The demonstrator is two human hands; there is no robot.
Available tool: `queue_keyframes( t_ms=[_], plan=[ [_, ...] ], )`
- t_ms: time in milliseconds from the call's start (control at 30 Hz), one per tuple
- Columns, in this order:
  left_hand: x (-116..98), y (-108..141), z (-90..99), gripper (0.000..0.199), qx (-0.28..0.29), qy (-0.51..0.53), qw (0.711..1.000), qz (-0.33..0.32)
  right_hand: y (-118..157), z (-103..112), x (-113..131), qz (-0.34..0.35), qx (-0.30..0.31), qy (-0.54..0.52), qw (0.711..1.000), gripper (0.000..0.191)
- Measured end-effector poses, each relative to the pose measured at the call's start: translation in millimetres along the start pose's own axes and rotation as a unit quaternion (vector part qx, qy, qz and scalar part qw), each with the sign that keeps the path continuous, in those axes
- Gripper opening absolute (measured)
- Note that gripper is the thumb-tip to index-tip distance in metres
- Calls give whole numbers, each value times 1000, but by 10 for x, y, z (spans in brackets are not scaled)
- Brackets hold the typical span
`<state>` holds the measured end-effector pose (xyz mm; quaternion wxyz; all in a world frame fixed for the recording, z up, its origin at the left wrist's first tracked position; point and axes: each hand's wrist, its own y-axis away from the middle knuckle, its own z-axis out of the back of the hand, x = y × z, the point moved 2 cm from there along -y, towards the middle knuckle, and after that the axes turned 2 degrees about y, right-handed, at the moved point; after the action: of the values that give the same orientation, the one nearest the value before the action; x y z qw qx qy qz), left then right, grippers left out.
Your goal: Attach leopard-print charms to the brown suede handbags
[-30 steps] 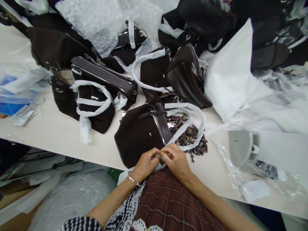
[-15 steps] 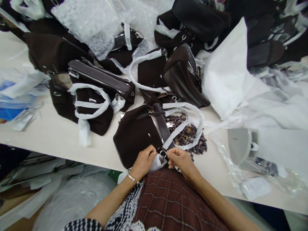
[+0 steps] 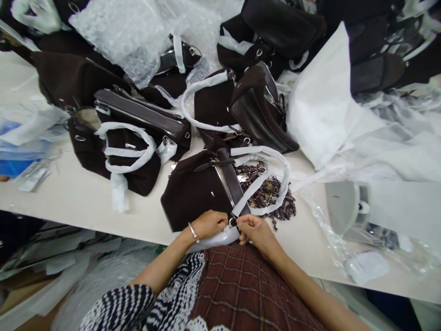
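A dark brown handbag (image 3: 195, 193) lies on its side at the near table edge, its long handle (image 3: 287, 177) wrapped in white film. At the bag's near corner is a metal ring (image 3: 232, 221). My left hand (image 3: 213, 222), with a bangle on the wrist, is closed just left of the ring; what its fingers grip is hidden. On the right side of the ring my right hand (image 3: 253, 229) pinches at the ring with thumb and forefinger. White plastic wrap (image 3: 220, 238) hangs below my hands. Dark braided tassels (image 3: 272, 195) lie beneath the wrapped handle.
More brown handbags (image 3: 134, 151) lie to the left and behind. Bubble wrap (image 3: 138, 37) covers the back of the table (image 3: 86, 202). At right are a white cloth bag (image 3: 320, 101), a grey tape dispenser (image 3: 346, 207) and loose clear plastic (image 3: 330, 243).
My left hand has turned and shifted right, closer to the ring, and its fingers are now bunched beside it. My right hand stays at the ring. The white wrap has moved.
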<state>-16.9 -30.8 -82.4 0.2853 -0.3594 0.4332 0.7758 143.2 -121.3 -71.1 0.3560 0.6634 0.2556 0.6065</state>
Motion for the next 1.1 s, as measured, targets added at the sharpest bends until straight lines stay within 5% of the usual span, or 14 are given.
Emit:
queue_keyframes(
  t_ms=[267,567,833,933,1100],
  plan=[
    [-22,43,11,17,29,94,994,-48,4,-28,38,21,4,-8,1000,34],
    [-154,128,-60,16,-94,-99,986,-93,11,-84,76,101,-52,83,990,21],
    [-220,122,-86,16,-99,-237,961,-100,68,-100,151,134,-54,109,983,12],
    [-277,160,-67,14,-125,-188,970,-86,74,-81,144,123,-62,91,986,15],
    [-372,215,-21,14,-179,53,977,-105,148,-50,180,169,-63,64,982,20]
  ],
)
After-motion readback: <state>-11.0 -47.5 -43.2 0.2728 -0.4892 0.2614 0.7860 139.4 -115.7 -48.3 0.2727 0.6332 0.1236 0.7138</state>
